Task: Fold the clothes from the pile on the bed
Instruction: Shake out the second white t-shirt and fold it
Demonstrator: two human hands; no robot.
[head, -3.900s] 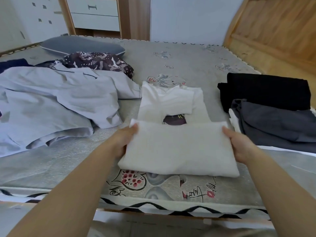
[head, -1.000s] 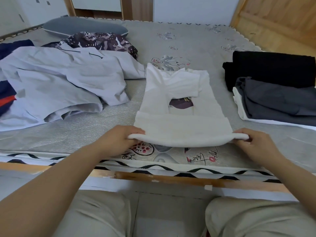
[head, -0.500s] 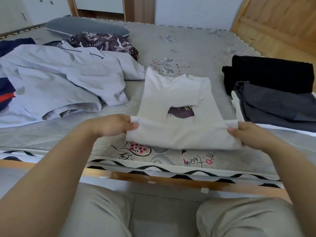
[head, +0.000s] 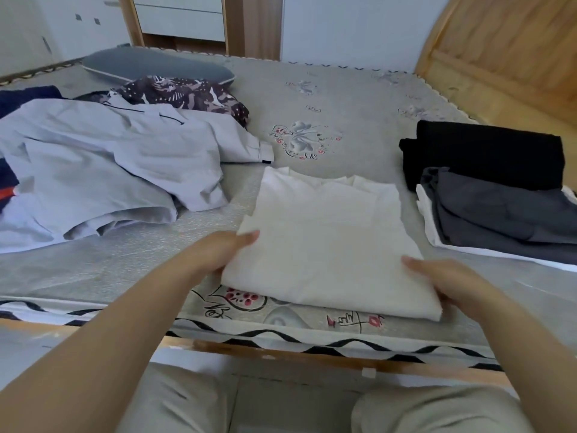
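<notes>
Shirt (head: pixel 327 242), white, lay folded into a rectangle near the front edge of the bed (head: pixel 359 98), between pile (head: pixel 103 170) at left and stack (head: pixel 493 195) at right, apart from both. Left hand (head: pixel 218 254) at the shirt's left edge: fingertips (head: pixel 249 236) held together and curled over onto the top layer, touching cloth; whether thumb sat under the fold, could not tell. Right hand (head: pixel 449 282) at the right edge near the front corner: fingers (head: pixel 412 262) close together, nearly straight, lying against the cloth; a grip on it not discernible. Pile: pale grey-blue garments, rumpled and unfolded, with a dark patterned piece (head: pixel 184 93) behind and a navy piece (head: pixel 28 98) at far left. Stack: black item at the back, dark grey over white in front, all folded. Grey pillow (head: pixel 156 65) at the bed's far left, just behind the patterned piece. Wooden headboard (head: pixel 505 48) along the right side. Knees in beige trousers (head: pixel 175 401) below the bed frame.
</notes>
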